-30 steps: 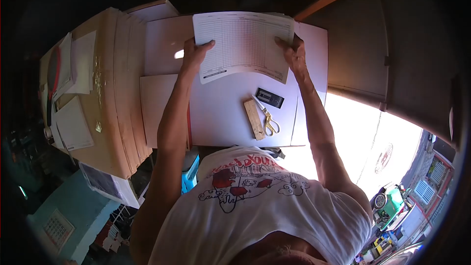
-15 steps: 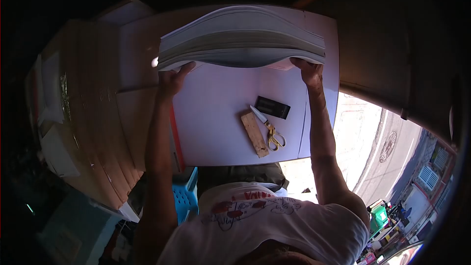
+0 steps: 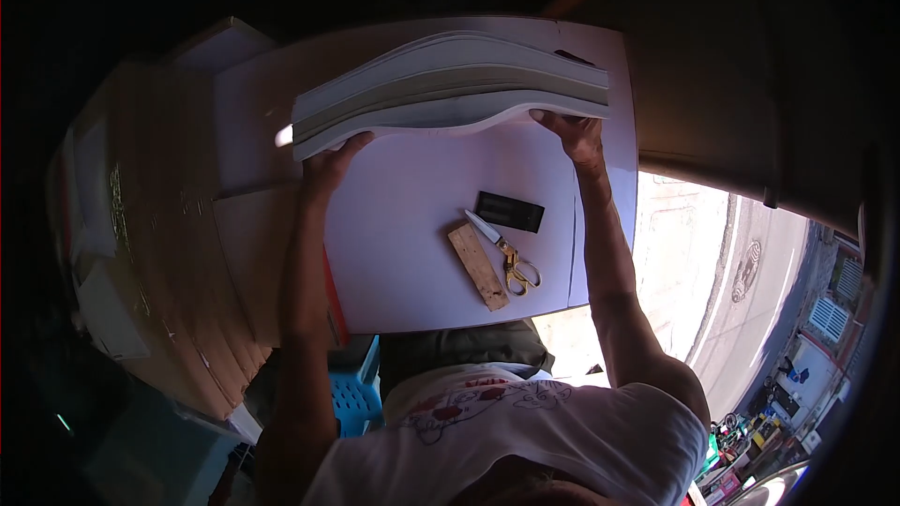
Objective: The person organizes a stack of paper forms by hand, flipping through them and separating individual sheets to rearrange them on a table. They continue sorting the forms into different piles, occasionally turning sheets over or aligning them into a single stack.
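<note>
left hand [image 3: 330, 165] and right hand [image 3: 577, 139] grip a paper stack [image 3: 450, 86] over a pale worktop [image 3: 403, 244], sunlit street [image 3: 731, 323] outside, scissors [image 3: 506, 248] beside wooden block [image 3: 478, 267].

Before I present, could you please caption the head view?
Left grip and right grip hold a bowed paper stack; scissors and a wooden block lie nearer.

The white shirt [image 3: 600, 422] has short sleeves and a red and black drawing [image 3: 455, 409]. The pants [image 3: 459, 345] are dark.
</note>
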The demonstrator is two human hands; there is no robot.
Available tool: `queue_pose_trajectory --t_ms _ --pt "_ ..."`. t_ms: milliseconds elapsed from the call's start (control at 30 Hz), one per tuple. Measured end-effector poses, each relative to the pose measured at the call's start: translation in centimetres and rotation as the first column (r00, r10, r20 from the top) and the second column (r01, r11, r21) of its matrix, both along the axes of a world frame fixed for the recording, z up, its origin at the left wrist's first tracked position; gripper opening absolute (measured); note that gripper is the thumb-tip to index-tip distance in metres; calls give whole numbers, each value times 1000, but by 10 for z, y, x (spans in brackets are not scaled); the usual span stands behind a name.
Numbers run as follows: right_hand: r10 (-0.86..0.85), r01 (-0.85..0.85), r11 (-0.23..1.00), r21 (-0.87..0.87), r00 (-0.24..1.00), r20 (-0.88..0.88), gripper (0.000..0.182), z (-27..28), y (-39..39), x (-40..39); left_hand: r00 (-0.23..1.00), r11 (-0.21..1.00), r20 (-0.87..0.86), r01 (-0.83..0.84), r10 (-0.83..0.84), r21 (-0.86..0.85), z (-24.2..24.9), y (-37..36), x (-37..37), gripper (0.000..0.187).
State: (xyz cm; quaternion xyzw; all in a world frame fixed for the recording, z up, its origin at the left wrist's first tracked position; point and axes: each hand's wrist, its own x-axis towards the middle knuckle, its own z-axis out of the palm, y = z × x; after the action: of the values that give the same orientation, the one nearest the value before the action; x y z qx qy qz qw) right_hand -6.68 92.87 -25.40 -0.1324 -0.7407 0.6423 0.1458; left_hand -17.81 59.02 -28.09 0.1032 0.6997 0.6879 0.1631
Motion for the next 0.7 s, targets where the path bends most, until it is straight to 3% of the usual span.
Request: queue_pose_trajectory --t_ms 33,133,267,300,400,433,500,567,633,700 --pt "21 -23 999 24 997 76 49 5 0 0 999 1000 -23 -31 30 -7 1 2 2 34" --pt "-39 34 998 62 996 82 48 21 -1 -4 989 993 -94 -115 113 -24 1 6 0 30" --pt "18 -16 999 -29 998 63 48 21 -5 3 989 985 133 -35 58 -171 3 -5 2 30" --pt "83 -84 996 10 992 97 47 -3 -1 6 999 987 20 47 -45 -154 -8 -4 -1 32" --pt "1 -1 998 -61 1000 0 46 -6 -8 -1 999 941 4 -42 46 -335 13 14 -6 36" --pt "-4 -9 978 -209 998 -60 47 7 -11 -2 997 961 -18 -72 69 -266 19 16 -8 38" --pt "57 -53 994 -96 998 37 48 16 -1 -6 988 974 -40 -151 146 -168 29 18 -15 45" --pt "101 -102 995 0 984 149 55 36 4 -15 988 981 128 -68 92 -182 60 24 -26 48" --pt "114 -102 993 -61 963 242 58 29 6 -24 952 974 291 -32 99 -225 75 28 -33 50" --pt "175 -143 977 -157 960 219 60 9 8 -31 933 972 355 33 54 -233 34 18 -45 49"
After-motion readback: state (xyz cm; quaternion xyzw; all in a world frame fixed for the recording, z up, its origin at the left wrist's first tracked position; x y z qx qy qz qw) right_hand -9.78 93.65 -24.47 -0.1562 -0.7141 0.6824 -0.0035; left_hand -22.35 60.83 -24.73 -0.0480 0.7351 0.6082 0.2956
